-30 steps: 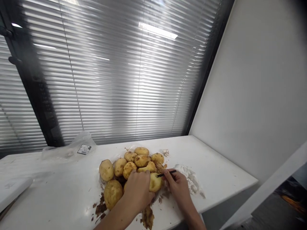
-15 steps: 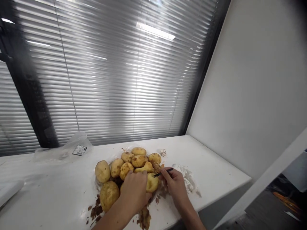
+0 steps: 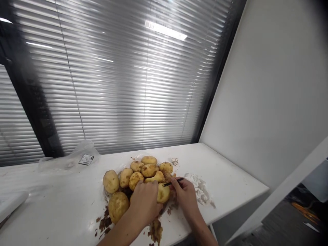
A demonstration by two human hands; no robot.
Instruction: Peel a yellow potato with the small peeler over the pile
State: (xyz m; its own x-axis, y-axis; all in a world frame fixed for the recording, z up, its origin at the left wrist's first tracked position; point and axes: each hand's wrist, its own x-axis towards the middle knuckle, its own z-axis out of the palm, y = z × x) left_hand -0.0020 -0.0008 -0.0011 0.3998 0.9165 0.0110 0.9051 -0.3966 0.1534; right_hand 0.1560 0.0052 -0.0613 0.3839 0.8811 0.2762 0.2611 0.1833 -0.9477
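Note:
My left hand is closed around a pale, peeled-looking potato, holding it low over the table. In my right hand a thin black stick-like tool is pinched between thumb and fingers. Its tip lies at the upper side of the held potato; whether it touches the flesh is hard to tell, and its exact kind does not show. Beyond my left hand sits a cluster of potatoes, several with brown patches. A large potato rests beside my left forearm. Brown peelings lie below my hands.
More dark peelings are scattered left of the forearm. A clear plastic bag with a label lies by the window blinds. Crumpled white tissue is right of my right hand. A white object stands at the left edge; a wall rises at right.
The black tool's tip has shifted slightly left and up along the held potato. My left hand keeps its grip, and the view has moved a little.

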